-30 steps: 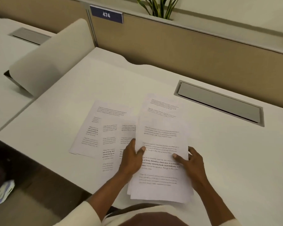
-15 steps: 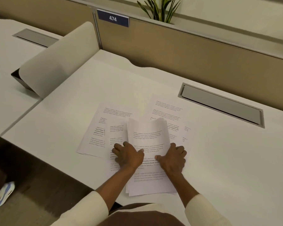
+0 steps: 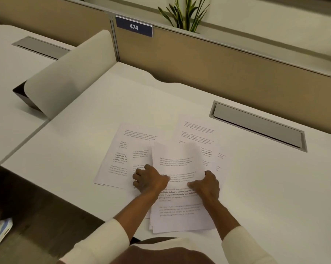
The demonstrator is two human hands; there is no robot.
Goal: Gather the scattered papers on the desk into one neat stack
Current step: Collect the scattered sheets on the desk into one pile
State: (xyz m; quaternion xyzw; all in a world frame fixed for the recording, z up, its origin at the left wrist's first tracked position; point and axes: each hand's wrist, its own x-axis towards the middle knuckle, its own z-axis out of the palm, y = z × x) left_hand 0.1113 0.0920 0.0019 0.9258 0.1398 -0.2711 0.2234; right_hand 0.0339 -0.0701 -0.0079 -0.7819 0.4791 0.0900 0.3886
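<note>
Left hand (image 3: 150, 180): palm down, fingers curled and half closed, knuckles raised, pressing on the left edge of the top stack of papers (image 3: 180, 195). Its fingertips lie over the boundary between that stack and the sheets to its left; whether any sheet is pinched under them cannot be told. Right hand (image 3: 206, 185): palm down, fingers loosely bent, thumb laid inward across the printed page, bearing on the stack's right edge. Neither hand lifts the stack off the desk (image 3: 265, 187); the far end of the uppermost page bows upward just beyond the fingers.

Count: two hands, three groups of paper. The stack lies between and under the hands, reaching back toward the person. The left sheets (image 3: 121, 157) lie fanned beyond and outside the left hand. The far sheets (image 3: 197, 132) lie beyond the right hand, partly under the stack.

Sheet totals in each group cannot be counted; edges overlap. The print is too small to read. Both sleeves (image 3: 105, 242) are cut off at the lower frame edge.
</note>
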